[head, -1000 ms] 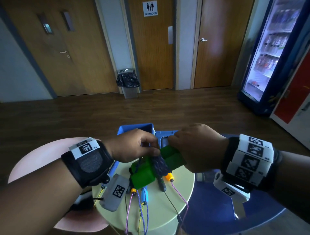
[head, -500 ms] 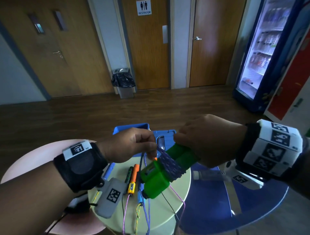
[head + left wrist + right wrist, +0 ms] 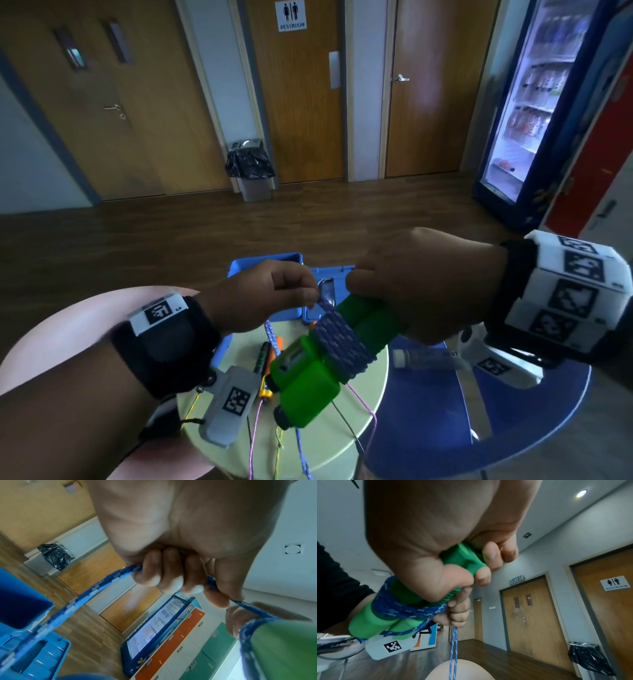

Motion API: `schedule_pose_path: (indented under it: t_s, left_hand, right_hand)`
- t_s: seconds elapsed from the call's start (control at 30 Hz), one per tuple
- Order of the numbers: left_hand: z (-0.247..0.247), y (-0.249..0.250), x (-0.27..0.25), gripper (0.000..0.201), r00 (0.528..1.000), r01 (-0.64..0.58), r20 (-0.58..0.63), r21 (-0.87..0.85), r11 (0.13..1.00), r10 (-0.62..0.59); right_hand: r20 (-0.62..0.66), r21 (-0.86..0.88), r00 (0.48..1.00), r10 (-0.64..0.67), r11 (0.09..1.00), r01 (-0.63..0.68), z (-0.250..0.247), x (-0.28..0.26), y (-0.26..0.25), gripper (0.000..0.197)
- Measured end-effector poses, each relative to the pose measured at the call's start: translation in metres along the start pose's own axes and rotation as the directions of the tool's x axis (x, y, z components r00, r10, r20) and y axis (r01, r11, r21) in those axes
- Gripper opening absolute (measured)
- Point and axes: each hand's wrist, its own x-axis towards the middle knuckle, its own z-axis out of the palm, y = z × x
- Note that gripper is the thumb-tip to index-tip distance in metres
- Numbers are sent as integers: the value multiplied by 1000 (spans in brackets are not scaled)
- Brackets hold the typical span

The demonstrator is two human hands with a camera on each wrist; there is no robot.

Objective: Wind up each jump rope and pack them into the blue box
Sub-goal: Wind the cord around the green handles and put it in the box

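Head view: right hand (image 3: 421, 287), now lifted higher, grips green handles (image 3: 308, 373) above the round table (image 3: 370, 404), before the blue box (image 3: 263, 262). Left wrist: left hand (image 3: 180, 545) pinches blue rope (image 3: 82, 601) taut. Right wrist: several coils already bind the handles, so winding looks nearly finished

My right hand (image 3: 421, 284) is curled tight around the paired green plastic jump-rope handles (image 3: 329, 356). My left hand (image 3: 263, 298) pinches the blue braided cord (image 3: 82, 601) between thumb and fingertips, both forearms raised, knuckles nearly meeting.
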Motion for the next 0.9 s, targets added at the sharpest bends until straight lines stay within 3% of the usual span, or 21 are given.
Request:
schedule_pose_path:
  t_s: [0.23, 0.33, 0.43, 0.5, 0.8, 0.9]
  left_hand:
    - [-4, 1, -2, 25, 1000, -20, -7, 18, 1000, 20]
    - [-9, 5, -3, 13, 996, -90, -14, 11, 996, 90]
    - [-11, 3, -2, 10, 997, -78, -16, -30, 996, 78]
    - [-10, 1, 1, 19, 998, -65, 9, -16, 998, 65]
    - [-2, -14, 7, 13, 997, -55, -60, -250, 967, 42]
    - [-4, -13, 8, 13, 995, -98, -54, -316, 944, 85]
  right_hand:
    - [-109, 63, 993, 44, 997, -37, 13, -1, -1, 38]
    - [-143, 59, 989, 31, 998, -23, 17, 0, 0, 38]
    - [-177, 82, 984, 37, 996, -23, 16, 1, 0, 43]
    - [-169, 96, 985, 31, 995, -15, 14, 1, -2, 45]
    - [-287, 299, 941, 181, 950, -92, 16, 0, -9, 39]
    - [-296, 367, 929, 223, 924, -105, 15, 0, -13, 41]
